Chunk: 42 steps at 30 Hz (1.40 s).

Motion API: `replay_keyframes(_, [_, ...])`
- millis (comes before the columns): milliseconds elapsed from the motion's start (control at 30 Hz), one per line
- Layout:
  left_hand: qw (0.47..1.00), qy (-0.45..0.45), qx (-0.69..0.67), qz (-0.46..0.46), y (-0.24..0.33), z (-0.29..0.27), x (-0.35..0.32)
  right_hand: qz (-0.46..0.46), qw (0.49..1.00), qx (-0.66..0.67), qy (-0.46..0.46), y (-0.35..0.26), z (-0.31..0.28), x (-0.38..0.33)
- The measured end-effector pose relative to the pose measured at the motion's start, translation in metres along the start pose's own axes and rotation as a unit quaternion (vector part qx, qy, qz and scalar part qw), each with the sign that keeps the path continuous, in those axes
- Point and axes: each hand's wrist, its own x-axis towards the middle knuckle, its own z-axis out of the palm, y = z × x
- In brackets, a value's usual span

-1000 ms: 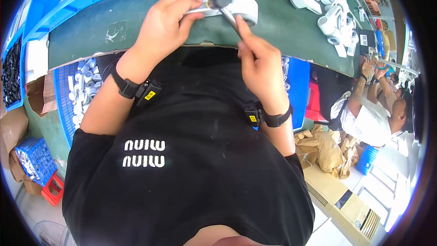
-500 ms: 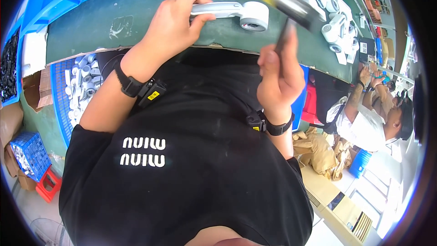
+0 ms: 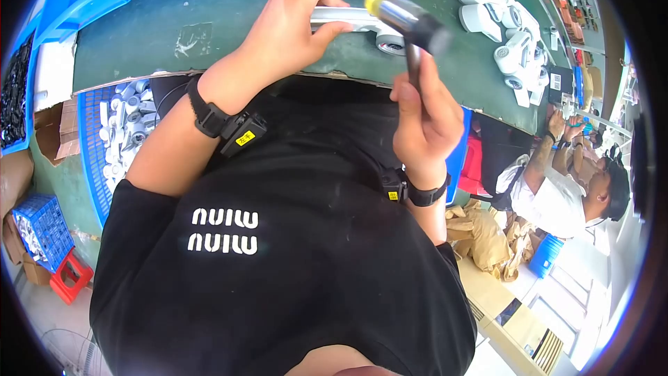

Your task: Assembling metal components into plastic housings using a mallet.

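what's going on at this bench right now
A person in a black shirt stands at a green table. The left hand presses a long white plastic part flat on the table. The right hand holds a hammer by its handle, head raised above the part and blurred. More white parts lie to the right, and another person sits nearby.
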Motion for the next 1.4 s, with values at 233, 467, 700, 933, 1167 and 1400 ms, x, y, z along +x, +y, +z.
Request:
replay_keyframes(233, [1.0,0.004,0.03,-0.006,0.001,0.001,-0.003,0.035,0.991,-0.118,-0.051,0.006,0.003,0.005])
replay_keyframes(467, [1.0,0.003,0.021,-0.016,0.001,0.001,-0.002,0.08,0.993,-0.078,0.034,-0.008,-0.001,0.001])
replay_keyframes(700, [0.996,0.002,0.081,0.044,0.003,-0.002,-0.006,0.101,0.994,-0.033,0.016,0.008,0.016,-0.005])
replay_keyframes(933, [0.978,0.074,0.154,0.124,0.009,0.01,-0.018,0.298,0.946,0.124,0.036,0.011,0.035,-0.003])
replay_keyframes(1167, [0.993,-0.021,0.09,0.07,0.042,0.012,-0.026,0.357,0.917,0.172,0.052,0.007,0.042,0.007])
replay_keyframes(1400, [0.993,-0.104,0.016,0.052,0.047,0.01,-0.028,0.349,0.922,0.157,0.057,0.007,0.034,0.0])
